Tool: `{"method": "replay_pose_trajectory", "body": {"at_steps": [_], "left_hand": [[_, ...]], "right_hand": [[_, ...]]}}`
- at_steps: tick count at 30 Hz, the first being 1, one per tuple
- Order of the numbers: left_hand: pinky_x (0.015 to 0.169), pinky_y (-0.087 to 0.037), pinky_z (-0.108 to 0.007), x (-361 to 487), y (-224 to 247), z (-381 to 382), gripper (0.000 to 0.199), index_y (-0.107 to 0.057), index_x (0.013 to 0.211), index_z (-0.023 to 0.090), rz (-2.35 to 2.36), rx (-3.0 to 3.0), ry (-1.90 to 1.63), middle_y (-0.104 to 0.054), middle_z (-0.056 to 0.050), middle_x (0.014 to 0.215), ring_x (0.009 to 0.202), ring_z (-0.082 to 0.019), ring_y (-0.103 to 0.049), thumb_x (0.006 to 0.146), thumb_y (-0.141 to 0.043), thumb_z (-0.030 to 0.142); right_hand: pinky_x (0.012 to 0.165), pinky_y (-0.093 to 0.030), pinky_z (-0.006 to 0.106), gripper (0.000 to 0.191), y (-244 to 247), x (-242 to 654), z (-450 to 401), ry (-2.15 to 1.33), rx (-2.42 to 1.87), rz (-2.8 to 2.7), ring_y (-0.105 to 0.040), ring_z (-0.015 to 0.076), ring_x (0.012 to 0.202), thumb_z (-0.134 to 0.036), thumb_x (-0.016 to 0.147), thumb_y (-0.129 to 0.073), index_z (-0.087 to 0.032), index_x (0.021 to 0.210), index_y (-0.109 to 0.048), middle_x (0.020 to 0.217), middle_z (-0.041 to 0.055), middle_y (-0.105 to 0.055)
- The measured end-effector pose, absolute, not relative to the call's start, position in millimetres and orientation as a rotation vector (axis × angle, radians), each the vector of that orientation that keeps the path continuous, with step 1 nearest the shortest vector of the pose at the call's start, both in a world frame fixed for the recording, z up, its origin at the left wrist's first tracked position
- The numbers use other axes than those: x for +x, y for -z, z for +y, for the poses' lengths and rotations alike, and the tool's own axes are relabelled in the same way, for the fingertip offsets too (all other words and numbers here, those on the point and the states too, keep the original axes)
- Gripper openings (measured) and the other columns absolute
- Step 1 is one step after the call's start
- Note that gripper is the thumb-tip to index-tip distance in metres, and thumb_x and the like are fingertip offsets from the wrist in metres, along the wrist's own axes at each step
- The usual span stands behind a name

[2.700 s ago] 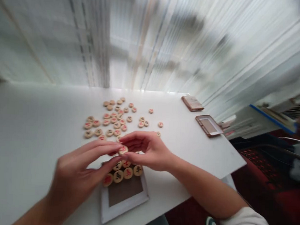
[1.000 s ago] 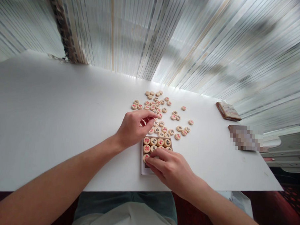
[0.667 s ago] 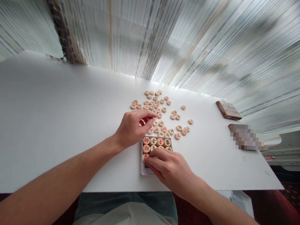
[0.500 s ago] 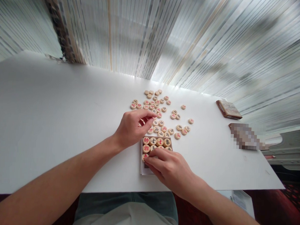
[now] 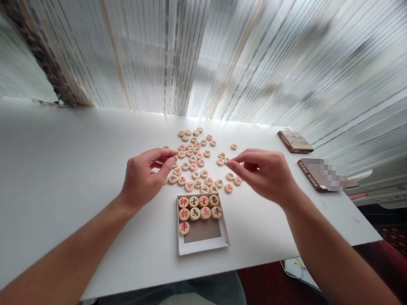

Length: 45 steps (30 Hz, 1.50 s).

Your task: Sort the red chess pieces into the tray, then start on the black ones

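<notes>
A shallow open box [image 5: 202, 248] holds several large Chinese chess pieces: two full rows and a red-marked piece [image 5: 184, 228] at the left of the third row. Smaller wooden pieces [image 5: 196, 174], marked red or black, lie scattered beyond it. My left hand [image 5: 145, 174] hovers at the scatter's left side, thumb and fingertips drawn together; what they pinch, if anything, is hidden. On the scatter's right, my right hand [image 5: 263, 175] has its closed fingertips at a small Chinese chess piece [image 5: 227, 161], partly covering it.
The white table [image 5: 71, 164] reaches back to a striped string curtain [image 5: 143, 55]. Two flat boxes [image 5: 295, 141] lie at the right, the nearer one partly blurred out. The table's front edge is just before my lap.
My right hand has left the red-marked piece in the box and moved up and right to the scattered pieces. My left hand stays pinched near the scatter's left. The view has shifted.
</notes>
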<state>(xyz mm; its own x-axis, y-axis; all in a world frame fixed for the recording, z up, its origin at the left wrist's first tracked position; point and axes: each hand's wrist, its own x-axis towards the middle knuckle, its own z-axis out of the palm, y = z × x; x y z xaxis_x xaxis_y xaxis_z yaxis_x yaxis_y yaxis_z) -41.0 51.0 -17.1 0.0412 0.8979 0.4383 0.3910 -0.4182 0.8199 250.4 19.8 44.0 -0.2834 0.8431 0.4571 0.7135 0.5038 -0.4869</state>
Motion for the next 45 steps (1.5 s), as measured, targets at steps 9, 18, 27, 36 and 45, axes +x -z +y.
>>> {"method": "replay_pose_trajectory", "body": {"at_steps": [9,18,27,36,45], "left_hand": [[0.076,-0.066,-0.028,-57.6,23.1,70.1,0.023,-0.087,0.108,0.023,1.54,1.83,-1.341,-0.087,-0.003,0.1,0.084,-0.02,-0.082,0.093,-0.074,0.035],[0.083,-0.065,-0.03,-58.9,26.6,69.7,0.023,-0.087,0.107,0.024,1.605,1.843,-1.286,-0.087,-0.004,0.104,0.092,-0.023,-0.083,0.092,-0.076,0.037],[0.094,-0.066,-0.04,-64.2,21.8,81.6,0.027,-0.086,0.107,0.02,1.587,1.694,-1.317,-0.087,-0.007,0.105,0.096,-0.028,-0.083,0.089,-0.076,0.038],[0.086,-0.065,-0.034,-63.5,19.6,77.5,0.024,-0.087,0.103,0.021,1.609,1.804,-1.286,-0.087,-0.005,0.099,0.089,-0.023,-0.082,0.09,-0.075,0.037],[0.07,-0.061,-0.027,-64.0,19.9,73.5,0.023,-0.087,0.1,0.022,1.67,1.966,-1.146,-0.087,-0.003,0.098,0.086,-0.021,-0.08,0.089,-0.073,0.036]], "right_hand": [[0.059,-0.05,0.031,0.023,17.2,277.4,84.2,-0.283,-1.451,-1.719,-0.066,0.018,0.061,-0.036,0.092,-0.07,-0.018,0.09,-0.084,0.077,0.0059,-0.08],[0.065,-0.052,0.032,0.021,24.9,293.4,82.2,-0.234,-1.449,-1.815,-0.064,0.0178,0.062,-0.033,0.091,-0.069,-0.02,0.081,-0.082,0.077,0.005,-0.08],[0.059,-0.047,0.029,0.024,26.6,299.2,85.0,-0.207,-1.432,-1.819,-0.062,0.016,0.057,-0.034,0.094,-0.069,-0.019,0.079,-0.08,0.07,0.0035,-0.077],[0.059,-0.045,0.03,0.02,22.5,284.9,71.9,-0.213,-1.334,-1.957,-0.056,0.0147,0.056,-0.029,0.096,-0.069,-0.019,0.081,-0.08,0.067,0.0016,-0.073],[0.057,-0.044,0.03,0.017,27.0,270.5,60.4,-0.261,-1.189,-2.106,-0.055,0.0133,0.055,-0.025,0.099,-0.068,-0.021,0.089,-0.081,0.075,0.0024,-0.076]]}}
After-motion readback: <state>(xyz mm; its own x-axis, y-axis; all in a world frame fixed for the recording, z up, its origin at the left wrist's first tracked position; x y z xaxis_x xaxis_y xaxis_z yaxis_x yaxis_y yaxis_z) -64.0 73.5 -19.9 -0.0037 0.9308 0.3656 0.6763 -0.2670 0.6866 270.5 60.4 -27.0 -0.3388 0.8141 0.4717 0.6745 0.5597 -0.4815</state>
